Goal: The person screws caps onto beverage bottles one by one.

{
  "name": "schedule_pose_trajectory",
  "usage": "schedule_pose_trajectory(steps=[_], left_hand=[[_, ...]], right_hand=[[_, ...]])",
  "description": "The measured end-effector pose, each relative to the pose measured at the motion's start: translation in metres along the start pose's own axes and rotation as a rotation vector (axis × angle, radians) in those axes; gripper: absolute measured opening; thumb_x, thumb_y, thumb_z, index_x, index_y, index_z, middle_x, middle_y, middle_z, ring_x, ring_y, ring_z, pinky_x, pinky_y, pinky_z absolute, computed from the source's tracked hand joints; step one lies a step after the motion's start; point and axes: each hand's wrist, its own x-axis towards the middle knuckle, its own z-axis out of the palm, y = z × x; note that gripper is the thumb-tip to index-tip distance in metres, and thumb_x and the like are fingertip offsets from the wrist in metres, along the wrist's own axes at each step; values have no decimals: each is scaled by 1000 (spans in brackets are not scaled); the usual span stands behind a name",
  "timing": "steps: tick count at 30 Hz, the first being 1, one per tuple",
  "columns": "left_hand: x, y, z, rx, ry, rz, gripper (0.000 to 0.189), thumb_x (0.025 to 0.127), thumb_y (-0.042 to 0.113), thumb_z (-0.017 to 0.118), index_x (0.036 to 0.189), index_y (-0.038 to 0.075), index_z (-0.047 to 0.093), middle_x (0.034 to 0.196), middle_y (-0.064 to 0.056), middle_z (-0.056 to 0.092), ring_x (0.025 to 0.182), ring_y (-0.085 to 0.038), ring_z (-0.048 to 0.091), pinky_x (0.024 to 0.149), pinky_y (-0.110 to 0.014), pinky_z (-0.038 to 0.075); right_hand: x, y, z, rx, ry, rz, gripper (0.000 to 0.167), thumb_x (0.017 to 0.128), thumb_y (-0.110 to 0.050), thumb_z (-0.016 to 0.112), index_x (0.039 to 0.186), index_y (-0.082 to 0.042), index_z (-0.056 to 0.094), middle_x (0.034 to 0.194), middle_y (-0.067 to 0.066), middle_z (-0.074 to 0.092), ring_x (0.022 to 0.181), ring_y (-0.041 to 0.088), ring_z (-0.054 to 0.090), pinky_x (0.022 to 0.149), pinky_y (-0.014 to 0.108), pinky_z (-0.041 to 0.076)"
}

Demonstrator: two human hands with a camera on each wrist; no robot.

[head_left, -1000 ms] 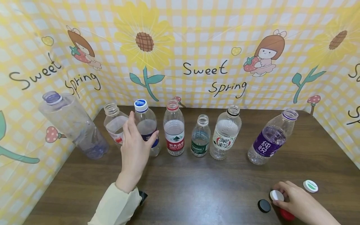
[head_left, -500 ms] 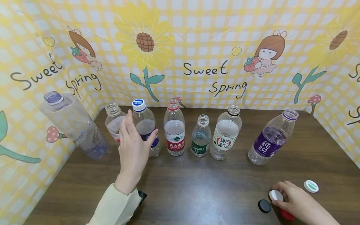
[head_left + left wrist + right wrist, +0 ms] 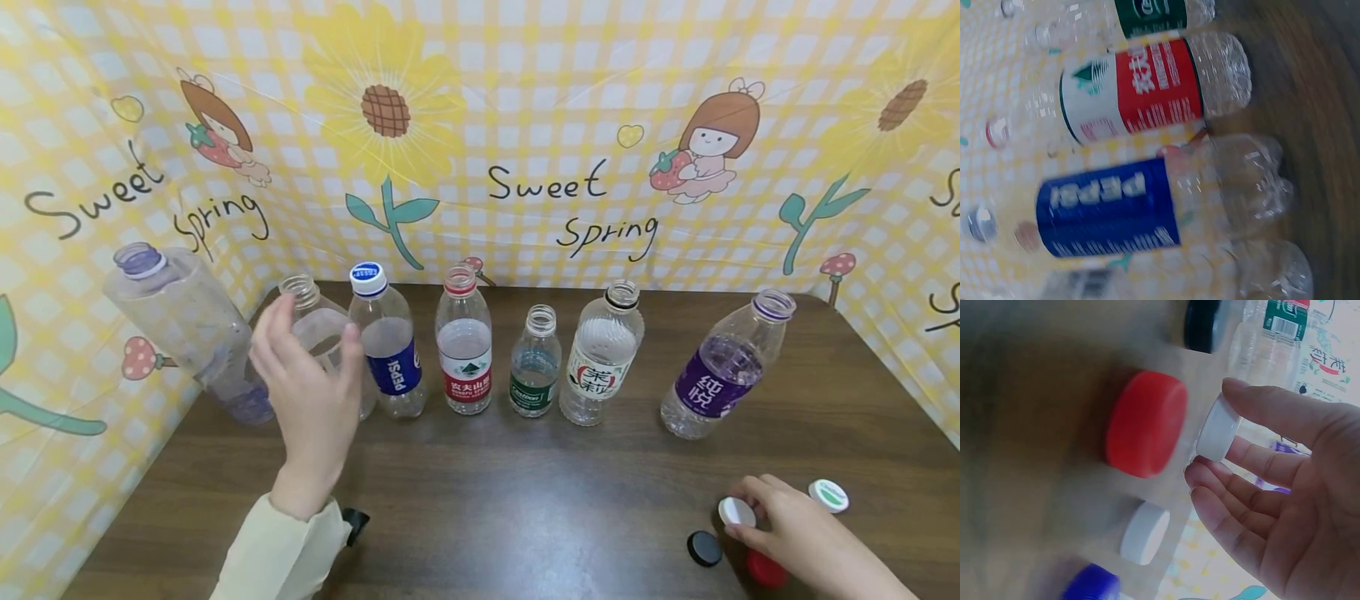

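Observation:
My left hand (image 3: 311, 400) is held up with fingers and thumb apart, in front of an uncapped clear bottle (image 3: 300, 289) that it partly hides. Just right of it stands a Pepsi bottle (image 3: 393, 367) wearing a blue-and-white cap (image 3: 368, 279); its blue label (image 3: 1110, 206) faces the left wrist view. Low on the right, my right hand (image 3: 795, 521) pinches a white bottle cap (image 3: 1217, 430) between thumb and fingers. Around that hand lie a red cap (image 3: 1147, 424), a black cap (image 3: 705, 548) and a white cap with a green mark (image 3: 828, 496).
A tall tilted-looking purple-tinted bottle (image 3: 187, 325) stands at far left. Further right come open bottles: red-labelled (image 3: 465, 367), small green-labelled (image 3: 535, 375), white-labelled (image 3: 600, 358) and purple-labelled (image 3: 720, 375). A blue cap (image 3: 1092, 584) shows in the right wrist view. Patterned cloth (image 3: 525, 83) hangs behind.
My left hand has moved left, from beside the Pepsi bottle to before the uncapped one. The Pepsi bottle sits slightly further left. My right hand has risen a little with the white cap.

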Motion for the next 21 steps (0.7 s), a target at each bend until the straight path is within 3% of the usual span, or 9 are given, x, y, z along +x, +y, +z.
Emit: schedule_pose_trajectory(steps=[5, 10, 13, 21], left_hand=[[4, -17, -3, -54, -13, -136, 65, 94, 40, 50, 142, 0, 31, 142, -24, 33, 134, -36, 31, 110, -55, 28], [3, -27, -3, -62, -69, -240, 68, 92, 39, 55, 146, 5, 30, 144, -21, 35, 135, -36, 34, 110, -55, 28], [3, -31, -2, -57, -101, -273, 71, 91, 40, 57, 148, 8, 29, 146, -20, 35, 134, -37, 36, 108, -58, 30], [2, -33, -1, -30, -147, -320, 71, 90, 35, 62, 149, 13, 29, 147, -19, 36, 130, -41, 42, 102, -62, 34]], right_hand=[[1, -8, -9, 8, 67, -21, 25, 74, -22, 79, 92, -11, 64, 83, -5, 61, 70, 1, 52, 59, 23, 46], [3, -18, -18, 4, 154, -73, 24, 74, -19, 79, 91, -13, 64, 79, -7, 57, 68, -2, 45, 57, 23, 42], [5, -26, -24, -15, 220, -109, 25, 72, -19, 81, 91, -15, 64, 80, -9, 57, 69, -2, 47, 57, 23, 43], [16, -52, -45, -38, 257, -166, 27, 74, -20, 80, 96, -17, 66, 92, -5, 66, 79, 14, 63, 64, 33, 51]])
